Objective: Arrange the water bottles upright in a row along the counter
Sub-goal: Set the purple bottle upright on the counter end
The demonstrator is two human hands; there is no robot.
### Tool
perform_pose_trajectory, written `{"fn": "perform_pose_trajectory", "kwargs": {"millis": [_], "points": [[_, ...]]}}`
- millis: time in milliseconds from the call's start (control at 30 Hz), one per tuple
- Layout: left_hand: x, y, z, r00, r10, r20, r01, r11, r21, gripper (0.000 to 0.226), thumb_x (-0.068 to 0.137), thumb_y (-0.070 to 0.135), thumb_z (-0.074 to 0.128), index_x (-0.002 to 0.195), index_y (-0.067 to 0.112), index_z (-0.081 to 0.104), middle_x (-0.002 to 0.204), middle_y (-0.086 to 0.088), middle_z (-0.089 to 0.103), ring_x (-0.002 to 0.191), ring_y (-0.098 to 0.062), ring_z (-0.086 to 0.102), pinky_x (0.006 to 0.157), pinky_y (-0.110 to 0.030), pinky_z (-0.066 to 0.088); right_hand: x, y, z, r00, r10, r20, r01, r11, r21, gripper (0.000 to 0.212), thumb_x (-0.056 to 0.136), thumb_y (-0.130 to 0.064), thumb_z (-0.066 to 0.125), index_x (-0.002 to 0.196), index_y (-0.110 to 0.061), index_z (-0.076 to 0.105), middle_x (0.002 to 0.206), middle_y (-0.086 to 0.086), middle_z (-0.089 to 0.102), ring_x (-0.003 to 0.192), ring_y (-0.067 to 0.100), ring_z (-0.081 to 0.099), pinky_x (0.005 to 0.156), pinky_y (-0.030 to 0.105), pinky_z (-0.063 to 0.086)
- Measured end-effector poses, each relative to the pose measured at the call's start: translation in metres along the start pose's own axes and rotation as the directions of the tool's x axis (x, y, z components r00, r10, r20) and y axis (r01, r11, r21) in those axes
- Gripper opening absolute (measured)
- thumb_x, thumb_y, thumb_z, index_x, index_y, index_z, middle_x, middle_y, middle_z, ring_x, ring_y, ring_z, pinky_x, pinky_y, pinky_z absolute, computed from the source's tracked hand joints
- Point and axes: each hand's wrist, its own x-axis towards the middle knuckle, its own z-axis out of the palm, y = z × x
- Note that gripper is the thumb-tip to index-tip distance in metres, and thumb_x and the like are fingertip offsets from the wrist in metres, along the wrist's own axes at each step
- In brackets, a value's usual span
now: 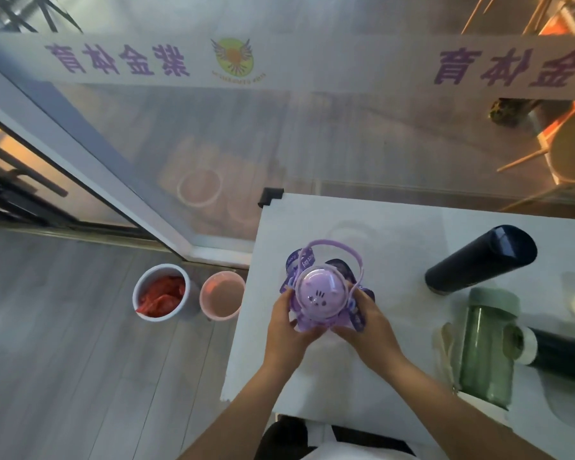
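Head view. A purple bottle [318, 295] stands upright near the left end of the white counter [395, 220], its long axis vertical, domed lid and loop handle facing the camera. The left hand [289, 323] and right hand [367, 322] clasp its lower body from opposite sides, fingers curled round it. To the right, well apart, a dark blue bottle [478, 262], a green bottle [487, 350] and a black bottle [565, 355] appear to lie on their sides, nearer the right hand. The counter's left edge runs close beside the left hand; bare surface lies behind and right of the purple bottle.
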Motion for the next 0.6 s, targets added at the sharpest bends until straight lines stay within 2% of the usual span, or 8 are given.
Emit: {"fn": "perform_pose_trajectory", "kwargs": {"millis": [100, 200, 300, 400, 500, 600], "points": [[0.013, -0.001, -0.008, 1.0, -0.008, 0.007, 0.008, 1.0, -0.014, 0.079, 0.065, 0.029, 0.091, 0.133, 0.032, 0.051, 0.129, 0.013, 0.058, 0.119, -0.009, 0.056, 0.09, -0.023, 0.055, 0.01, -0.008, 0.004, 0.999, -0.011, -0.031, 0.015, 0.992, 0.126, 0.053, 0.077, -0.01, 0.08, 0.112, -0.044, 0.06, 0.11, -0.019, 0.064, 0.1, 0.003, 0.065, 0.071, 0.015, 0.053], [0.036, 0.005, -0.019, 1.0, 0.003, 0.02, -0.002, 1.0, -0.029, 0.083, 0.06, 0.024, 0.094, 0.132, 0.032, 0.053, 0.129, 0.01, 0.059, 0.118, -0.006, 0.056, 0.089, -0.025, 0.056, 0.025, -0.017, 0.011, 0.997, -0.05, -0.06, 0.056, 0.992, 0.115, 0.06, 0.071, -0.007, 0.083, 0.118, -0.034, 0.059, 0.113, -0.017, 0.063, 0.098, -0.005, 0.062, 0.073, 0.01, 0.05], [0.066, 0.013, -0.03, 0.999, 0.018, 0.031, -0.018, 1.0, -0.021, 0.087, 0.058, 0.022, 0.095, 0.134, 0.028, 0.052, 0.131, 0.006, 0.058, 0.119, -0.011, 0.057, 0.089, -0.028, 0.058, 0.051, -0.027, 0.018, 0.994, -0.084, -0.067, 0.091, 0.991, 0.101, 0.06, 0.071, -0.01, 0.084, 0.117, -0.037, 0.057, 0.113, -0.014, 0.063, 0.098, -0.007, 0.061, 0.069, 0.008, 0.049], [0.098, 0.022, -0.041, 0.999, 0.034, 0.033, -0.033, 0.999, -0.015, 0.089, 0.056, 0.021, 0.095, 0.133, 0.029, 0.052, 0.133, 0.005, 0.055, 0.121, -0.012, 0.054, 0.09, -0.033, 0.058, 0.084, -0.035, 0.027, 0.992, -0.096, -0.081, 0.105, 0.988, 0.109, 0.053, 0.076, -0.01, 0.081, 0.117, -0.033, 0.057, 0.115, -0.003, 0.063, 0.093, -0.01, 0.06, 0.065, 0.006, 0.048], [0.13, 0.036, -0.05, 0.998, 0.037, 0.055, -0.035, 0.999, -0.034, 0.088, 0.061, 0.008, 0.092, 0.134, 0.029, 0.048, 0.132, 0.005, 0.054, 0.12, -0.014, 0.055, 0.09, -0.033, 0.058, 0.116, -0.043, 0.034, 0.987, -0.122, -0.108, 0.13, 0.989, 0.069, 0.053, 0.075, -0.015, 0.082, 0.115, -0.035, 0.053, 0.111, -0.008, 0.059, 0.089, -0.015, 0.057, 0.063, 0.003, 0.046], [0.158, 0.046, -0.059, 0.998, 0.027, 0.064, -0.026, 0.999, -0.02, 0.088, 0.064, 0.003, 0.089, 0.135, 0.026, 0.044, 0.13, 0.005, 0.053, 0.123, -0.02, 0.053, 0.092, -0.036, 0.057, 0.144, -0.048, 0.038, 0.981, -0.144, -0.127, 0.148, 0.989, 0.025, 0.055, 0.072, -0.02, 0.084, 0.115, -0.033, 0.053, 0.108, -0.01, 0.057, 0.089, -0.005, 0.058, 0.062, 0.002, 0.044]]}}
